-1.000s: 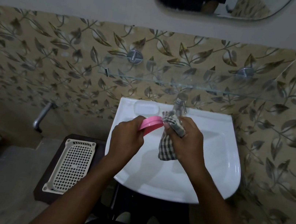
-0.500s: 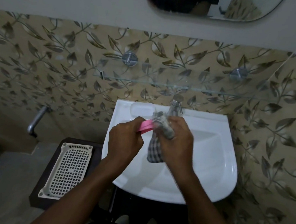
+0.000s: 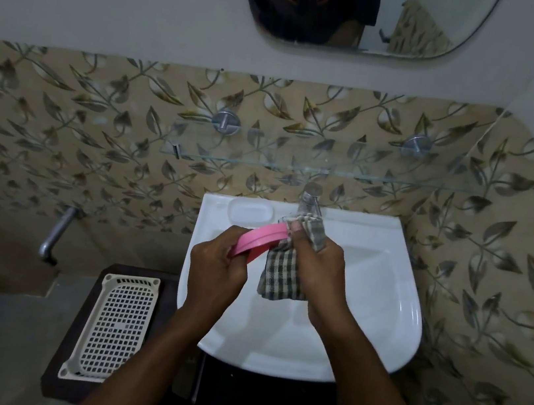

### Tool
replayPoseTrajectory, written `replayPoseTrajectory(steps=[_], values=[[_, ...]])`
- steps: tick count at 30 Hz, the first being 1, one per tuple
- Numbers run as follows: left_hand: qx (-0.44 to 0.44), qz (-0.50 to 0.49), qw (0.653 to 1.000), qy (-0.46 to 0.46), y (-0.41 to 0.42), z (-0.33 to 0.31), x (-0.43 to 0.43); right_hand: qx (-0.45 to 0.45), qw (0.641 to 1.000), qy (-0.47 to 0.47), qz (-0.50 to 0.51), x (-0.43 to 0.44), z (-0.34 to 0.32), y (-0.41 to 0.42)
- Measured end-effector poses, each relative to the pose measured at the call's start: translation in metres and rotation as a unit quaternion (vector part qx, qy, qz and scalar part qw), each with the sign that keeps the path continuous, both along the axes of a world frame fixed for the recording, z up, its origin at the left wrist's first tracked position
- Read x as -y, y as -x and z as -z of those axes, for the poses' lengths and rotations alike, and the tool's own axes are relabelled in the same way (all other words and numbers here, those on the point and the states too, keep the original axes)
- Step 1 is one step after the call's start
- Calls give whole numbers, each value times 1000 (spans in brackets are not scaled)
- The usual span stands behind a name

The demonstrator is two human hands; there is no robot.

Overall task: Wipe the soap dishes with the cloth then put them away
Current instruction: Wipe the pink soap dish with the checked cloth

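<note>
Washbasin point(image 3: 396, 325), white, is standing against leaf-patterned tiles point(image 3: 60, 136), with tap point(image 3: 309, 198), glass shelf point(image 3: 298, 167) and mirror point(image 3: 425, 18) above it; lattice tray point(image 3: 118, 319) is sitting to its left. I am watching the left hand point(image 3: 213, 270) gripping the pink soap dish point(image 3: 260, 239) over the bowl, fingers hiding its near end. The right hand point(image 3: 317, 272) is pinching the checked cloth point(image 3: 278, 277) over its far end. Dish's long axis is running from lower left up toward the tap.

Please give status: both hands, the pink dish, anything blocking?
Left hand grips pink dish above sink. Right hand presses checked cloth to its far end. Nothing blocking seen.
</note>
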State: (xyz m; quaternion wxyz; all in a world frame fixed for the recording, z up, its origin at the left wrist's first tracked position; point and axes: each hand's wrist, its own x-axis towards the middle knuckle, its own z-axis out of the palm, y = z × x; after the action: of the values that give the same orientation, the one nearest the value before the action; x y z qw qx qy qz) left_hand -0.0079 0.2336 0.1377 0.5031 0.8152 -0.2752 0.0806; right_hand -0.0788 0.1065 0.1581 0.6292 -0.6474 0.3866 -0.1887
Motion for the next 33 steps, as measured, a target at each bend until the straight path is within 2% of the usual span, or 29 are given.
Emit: replayPoseTrajectory(steps=[2, 3, 5, 7, 8, 9, 11, 12, 14, 17, 18, 20, 22, 24, 25, 26, 27, 29, 30, 32, 33], values=[[-19, 10, 999, 33, 1, -3, 2, 12, 997, -76, 6, -2, -1, 1], [-28, 17, 999, 42, 0, -5, 3, 35, 997, -63, 10, -5, -3, 2], [-45, 23, 997, 50, -2, -7, 4, 91, 993, 78, 10, -12, -10, 5], [-49, 13, 996, 67, -2, -8, 5, 128, 961, 244, -20, -17, -17, 6], [-59, 9, 995, 80, -1, -9, 5, 139, 950, 277, -25, -17, -19, 5], [-78, 8, 992, 99, 0, -9, 6, 141, 953, 268, -23, -16, -19, 5], [-136, 3, 980, 147, 1, -9, 7, 134, 982, 135, -18, -17, -20, 5], [-177, -1, 967, 184, 1, -8, 8, 117, 991, 66, -25, -17, -18, 5], [-262, 15, 928, 264, -1, -3, 8, 74, 996, 6, -55, -17, -11, 8], [-344, 76, 872, 339, -6, 5, 5, 59, 992, 72, -86, -12, -2, 11], [-351, 80, 875, 325, -7, 6, 4, 60, 985, 132, -91, -7, -2, 11], [-316, 80, 911, 253, -10, 4, 0, 54, 940, 320, -102, 6, 1, 12], [-207, 112, 962, 135, -15, 0, -1, 46, 858, 495, -125, 18, -2, 13], [-133, 129, 982, 39, -19, -5, 5, 40, 800, 568, -186, 26, -8, 12], [-118, 124, 985, 22, -19, -8, 8, 38, 790, 573, -213, 27, -9, 10], [-110, 110, 988, 21, -17, -9, 9, 40, 803, 551, -221, 28, -10, 8], [-101, 88, 991, 26, -18, -9, 10, 44, 844, 495, -202, 27, -13, 6], [-88, 42, 995, 33, -21, -8, 11, 47, 943, 320, -80, 26, -20, 4], [-80, 24, 996, 36, -22, -11, 11, 58, 966, 250, -4, 25, -23, 4], [-44, -5, 999, 22, -20, -18, 13, 93, 964, 242, 64, 15, -24, 4], [-33, -6, 999, 22, -17, -20, 14, 114, 954, 276, 35, 4, -26, 3]])
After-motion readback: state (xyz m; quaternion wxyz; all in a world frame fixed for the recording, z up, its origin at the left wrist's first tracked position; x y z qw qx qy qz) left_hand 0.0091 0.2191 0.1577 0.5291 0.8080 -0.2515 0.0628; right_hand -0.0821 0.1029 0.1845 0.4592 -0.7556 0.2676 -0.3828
